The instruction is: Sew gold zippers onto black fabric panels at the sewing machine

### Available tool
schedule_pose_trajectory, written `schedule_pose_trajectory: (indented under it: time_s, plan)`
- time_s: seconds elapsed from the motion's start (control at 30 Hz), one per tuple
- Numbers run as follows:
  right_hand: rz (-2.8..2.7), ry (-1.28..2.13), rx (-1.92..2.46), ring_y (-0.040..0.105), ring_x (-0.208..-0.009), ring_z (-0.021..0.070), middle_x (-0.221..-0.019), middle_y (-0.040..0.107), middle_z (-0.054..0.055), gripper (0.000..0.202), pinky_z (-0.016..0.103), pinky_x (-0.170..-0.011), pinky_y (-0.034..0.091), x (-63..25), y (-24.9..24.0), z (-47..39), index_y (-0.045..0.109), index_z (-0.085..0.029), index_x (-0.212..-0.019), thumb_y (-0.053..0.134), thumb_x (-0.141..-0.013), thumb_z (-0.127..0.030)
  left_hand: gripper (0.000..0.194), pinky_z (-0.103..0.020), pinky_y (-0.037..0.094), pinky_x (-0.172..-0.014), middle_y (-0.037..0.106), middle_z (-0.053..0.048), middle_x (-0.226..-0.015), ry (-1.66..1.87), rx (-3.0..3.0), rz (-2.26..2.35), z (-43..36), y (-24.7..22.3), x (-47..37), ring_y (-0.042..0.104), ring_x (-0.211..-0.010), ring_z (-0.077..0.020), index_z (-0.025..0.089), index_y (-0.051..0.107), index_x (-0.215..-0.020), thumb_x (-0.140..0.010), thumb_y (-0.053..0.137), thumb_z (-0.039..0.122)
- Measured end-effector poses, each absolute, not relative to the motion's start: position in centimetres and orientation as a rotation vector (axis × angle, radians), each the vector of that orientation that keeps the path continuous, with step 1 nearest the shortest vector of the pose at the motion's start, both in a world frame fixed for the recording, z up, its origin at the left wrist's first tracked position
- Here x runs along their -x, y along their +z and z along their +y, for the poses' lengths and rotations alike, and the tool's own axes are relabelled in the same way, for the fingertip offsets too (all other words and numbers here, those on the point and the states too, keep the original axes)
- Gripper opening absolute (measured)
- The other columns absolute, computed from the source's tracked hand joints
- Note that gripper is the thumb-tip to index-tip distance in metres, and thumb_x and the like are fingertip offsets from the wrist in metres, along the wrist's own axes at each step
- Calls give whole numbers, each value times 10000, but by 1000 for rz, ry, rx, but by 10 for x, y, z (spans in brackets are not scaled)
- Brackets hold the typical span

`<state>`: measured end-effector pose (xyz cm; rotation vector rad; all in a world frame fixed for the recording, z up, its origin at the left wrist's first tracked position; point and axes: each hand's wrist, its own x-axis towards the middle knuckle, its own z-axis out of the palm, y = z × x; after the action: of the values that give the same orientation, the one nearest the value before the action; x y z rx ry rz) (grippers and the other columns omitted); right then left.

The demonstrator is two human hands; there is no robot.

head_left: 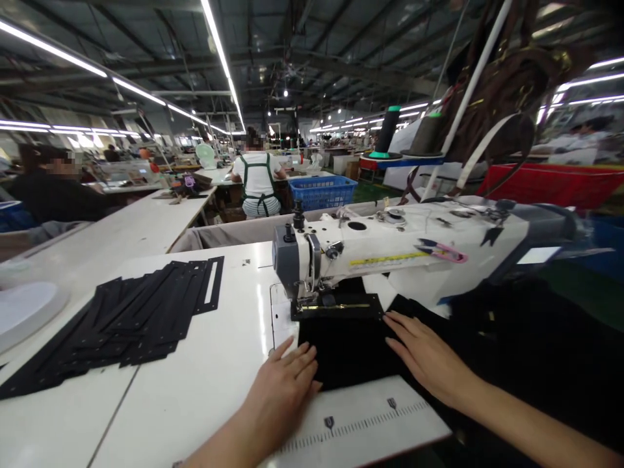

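A black fabric piece [348, 351] lies flat on the white sewing table, its upper edge at the sewing machine [390, 237]. On that edge rests a black slotted strip [363, 313] with a gold-coloured line along its slot, its left end under the presser foot. My left hand [285, 387] lies on the fabric's left edge, fingers stretched out and slightly blurred. My right hand [424, 357] lies with extended fingers on the black fabric at the right, fingertips near the strip's right end. Neither hand is closed around anything.
Left on the table is a spread pile of black strips [146, 315]. A ruler scale [361, 422] runs along the front edge. Pink-handled thread snips [443, 251] lie on the machine. Thread cones [389, 133], a blue basket [322, 192] and a person in an apron [258, 175] are beyond.
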<state>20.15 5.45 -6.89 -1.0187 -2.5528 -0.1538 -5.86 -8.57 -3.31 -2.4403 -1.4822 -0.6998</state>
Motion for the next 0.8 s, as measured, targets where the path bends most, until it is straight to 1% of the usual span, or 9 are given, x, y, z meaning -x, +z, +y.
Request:
schedule_pose_trajectory:
  time_s: [0.17,0.3,0.37,0.43,0.5,0.57,0.63,0.73,0.8]
  plan:
    - [-2520,-21,990,561,-1028,242,-1144,578,127,389,415,-886,468,-213,-63,73,546,-154,-1160,305,-909,-328,219,-382,418,-945,695,-23,-831,-771,2464,-1532,-87,-18,95,649,-805,-152,183,625,-737,-861,444,181]
    - [-2504,-6,977,558,-1027,241,-1135,579,133,402,410,-899,466,-211,-54,62,531,-138,-1170,352,-893,-370,196,-397,424,-932,669,-24,-739,-619,2452,-1558,-90,-7,101,639,-694,-145,182,620,-732,-858,480,235]
    - [-2534,8,962,517,-1097,234,-1195,547,131,428,401,-948,433,-211,-55,55,498,-130,-1210,371,-889,-384,163,-422,437,-914,658,-50,-777,-504,2415,-1585,-91,-6,95,633,-738,-177,170,623,-903,-830,531,283]
    - [-2573,4,932,468,-1160,228,-1255,503,133,435,405,-987,394,-213,-60,55,469,-116,-1242,352,-900,-359,304,-456,420,-930,646,-95,-958,-421,2394,-1598,-92,-8,89,603,-922,-230,168,576,-1072,-799,570,303]
    - [-2590,-24,930,444,-1184,236,-1276,481,147,429,423,-996,378,-218,-67,61,481,-96,-1234,334,-907,-332,329,-487,346,-992,590,-89,-1142,-407,2417,-1557,-92,-11,91,519,-1094,-251,203,555,-1125,-805,550,277]
    - [-2593,-51,944,445,-1182,250,-1270,485,158,407,436,-994,376,-223,-72,71,533,-95,-1182,347,-901,-323,286,-499,245,-1049,580,-49,-1179,-429,2458,-1504,-92,-12,102,492,-1136,-228,233,576,-1103,-828,498,240]
    - [-2574,-72,939,457,-1171,250,-1256,500,151,381,439,-993,374,-225,-75,79,557,-112,-1154,357,-894,-307,263,-493,183,-1072,624,-29,-1111,-443,2462,-1513,-91,-10,118,530,-1093,-201,239,605,-1062,-841,462,216]
    - [-2521,-108,945,466,-1161,242,-1259,499,135,380,431,-974,392,-223,-76,85,523,-138,-1190,352,-890,-297,216,-490,199,-1066,671,-27,-1006,-422,2409,-1594,-88,-5,136,575,-1029,-198,223,657,-928,-840,460,218]
    - [-2434,-218,1081,483,-1127,289,-1238,497,182,407,454,-902,438,-217,-73,85,509,-99,-1185,387,-874,-332,207,-494,253,-1043,683,-48,-959,-415,2353,-1614,-86,-5,139,591,-999,-215,200,668,-849,-838,466,247]
